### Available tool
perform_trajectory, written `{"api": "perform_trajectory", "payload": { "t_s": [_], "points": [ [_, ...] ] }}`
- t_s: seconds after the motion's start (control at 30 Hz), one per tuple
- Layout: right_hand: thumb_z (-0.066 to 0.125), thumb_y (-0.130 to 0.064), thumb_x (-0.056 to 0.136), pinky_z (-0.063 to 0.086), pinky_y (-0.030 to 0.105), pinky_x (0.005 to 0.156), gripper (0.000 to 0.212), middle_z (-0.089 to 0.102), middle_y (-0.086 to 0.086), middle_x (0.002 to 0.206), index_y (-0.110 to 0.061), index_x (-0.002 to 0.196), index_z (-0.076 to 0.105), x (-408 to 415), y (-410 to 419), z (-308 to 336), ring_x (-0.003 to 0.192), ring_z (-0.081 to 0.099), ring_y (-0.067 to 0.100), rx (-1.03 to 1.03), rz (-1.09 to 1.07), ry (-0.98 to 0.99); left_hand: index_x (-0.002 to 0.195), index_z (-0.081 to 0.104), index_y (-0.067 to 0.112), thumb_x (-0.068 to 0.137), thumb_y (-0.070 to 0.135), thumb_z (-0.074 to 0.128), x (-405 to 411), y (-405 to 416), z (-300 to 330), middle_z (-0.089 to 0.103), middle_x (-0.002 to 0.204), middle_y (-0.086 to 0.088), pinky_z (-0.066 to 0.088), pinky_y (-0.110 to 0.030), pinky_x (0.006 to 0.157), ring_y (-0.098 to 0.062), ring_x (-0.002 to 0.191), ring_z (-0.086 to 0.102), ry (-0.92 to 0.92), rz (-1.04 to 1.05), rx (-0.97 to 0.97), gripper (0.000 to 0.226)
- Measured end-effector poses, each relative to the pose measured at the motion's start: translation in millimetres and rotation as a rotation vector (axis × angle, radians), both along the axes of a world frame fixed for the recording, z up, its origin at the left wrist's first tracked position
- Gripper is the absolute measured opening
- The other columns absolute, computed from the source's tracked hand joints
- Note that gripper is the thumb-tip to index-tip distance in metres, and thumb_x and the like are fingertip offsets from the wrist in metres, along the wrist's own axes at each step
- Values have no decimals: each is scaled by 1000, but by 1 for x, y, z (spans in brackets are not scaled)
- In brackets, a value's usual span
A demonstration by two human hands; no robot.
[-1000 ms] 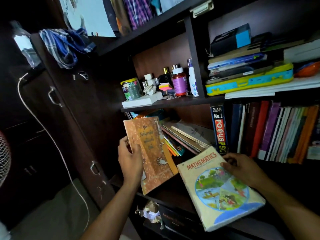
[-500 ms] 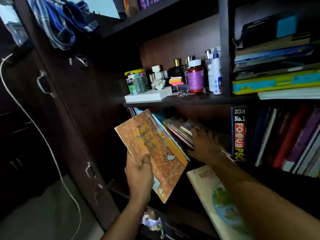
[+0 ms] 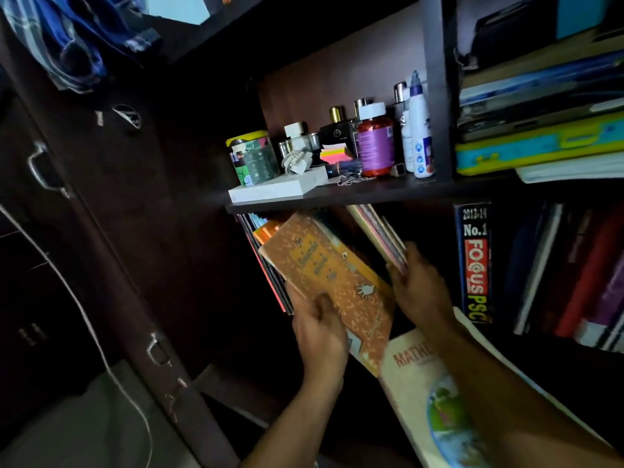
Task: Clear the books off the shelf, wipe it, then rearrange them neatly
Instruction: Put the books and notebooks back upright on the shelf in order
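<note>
Right now my left hand [image 3: 319,327] has its grip closed on the lower edge of the orange book [image 3: 332,285], thumb across the cover, tilting it out of the shelf [image 3: 337,199]. Just right of it, my right hand [image 3: 417,288] curls its fingers around a thin stack of leaning books [image 3: 376,231]. Below my right forearm lies the mathematics book [image 3: 422,383].
</note>
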State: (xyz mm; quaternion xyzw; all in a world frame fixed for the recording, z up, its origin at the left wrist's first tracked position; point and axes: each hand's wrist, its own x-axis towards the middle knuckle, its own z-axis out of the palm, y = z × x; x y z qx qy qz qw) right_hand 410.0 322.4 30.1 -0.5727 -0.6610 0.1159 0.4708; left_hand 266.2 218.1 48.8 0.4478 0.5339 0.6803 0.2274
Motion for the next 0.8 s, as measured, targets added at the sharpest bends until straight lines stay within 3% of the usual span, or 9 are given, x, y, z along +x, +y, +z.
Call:
{"api": "perform_trajectory", "payload": {
  "t_s": [0.07, 0.17, 0.27, 0.33, 0.43, 0.53, 0.6, 0.7, 0.8],
  "points": [
    [53, -35, 102, 55, 48, 87, 46, 65, 14, 122, -15, 142, 42, 0, -2, 1, 107, 65, 37, 2, 26, 15, 136, 38, 56, 104, 25, 45, 8, 26, 4, 71, 114, 15, 57, -38, 91, -11, 101, 69, -22, 26, -29, 46],
    [53, -36, 100, 54, 45, 88, 46, 65, 14, 122, -17, 141, 43, -2, -4, 3, 107, 65, 36, 8, 51, 30, 148, 35, 27, 94, 28, 50, 19, 73, 7, 69, 119, -7, 56, -43, 93, -26, 100, 68, -42, 2, -77, 56],
    [55, -34, 100, 52, 41, 87, 45, 64, 11, 124, -21, 141, 42, -5, -5, 5, 109, 65, 33, -15, 76, 4, 121, 56, 22, 89, 32, 64, 25, 94, 16, 74, 108, -5, 58, -45, 93, -23, 96, 72, 23, -218, -238, 35],
    [56, -33, 100, 51, 40, 85, 45, 64, 11, 125, -21, 140, 40, -6, -6, 5, 108, 65, 33, -23, 91, -38, 107, 59, 25, 76, 40, 68, 17, 93, 15, 75, 99, 1, 60, -53, 87, -23, 90, 74, 161, -186, -277, 35],
    [55, -37, 100, 50, 38, 84, 46, 64, 13, 125, -19, 140, 41, -9, -8, 5, 108, 65, 35, -3, 93, -44, 91, 59, 25, 71, 20, 65, 2, 79, 10, 71, 77, 2, 63, -51, 63, -28, 69, 73, 275, -147, -242, 21],
    [52, -39, 102, 50, 39, 86, 46, 63, 13, 127, -18, 141, 41, -12, -8, 6, 112, 64, 35, 12, 110, -33, 86, 60, 26, 79, -3, 61, -1, 71, 15, 64, 73, -7, 63, -45, 61, -31, 62, 71, 105, -104, -184, 30],
    [53, -42, 101, 49, 39, 88, 49, 61, 11, 131, -19, 143, 40, -13, -7, 3, 114, 62, 34, 19, 143, -23, 87, 58, 29, 86, -4, 63, -5, 77, 14, 61, 81, -5, 63, -46, 71, -30, 68, 71, 73, -87, -167, 33],
    [64, -48, 94, 43, 42, 104, 71, 45, 12, 148, -21, 152, 34, -19, -1, -5, 133, 49, 32, -92, 225, -64, 117, 63, 34, 79, 21, 66, -17, 91, -5, 65, 109, 6, 58, -52, 90, -33, 103, 69, 289, -27, -58, 40],
    [74, -55, 82, 33, 47, 115, 95, 28, 12, 155, -22, 157, 25, -20, 2, -10, 142, 35, 33, -152, 274, -156, 125, 56, 42, 86, 34, 61, -14, 63, -19, 61, 125, 5, 54, -42, 97, -23, 115, 63, 327, 0, -35, 40]
  ]
}}
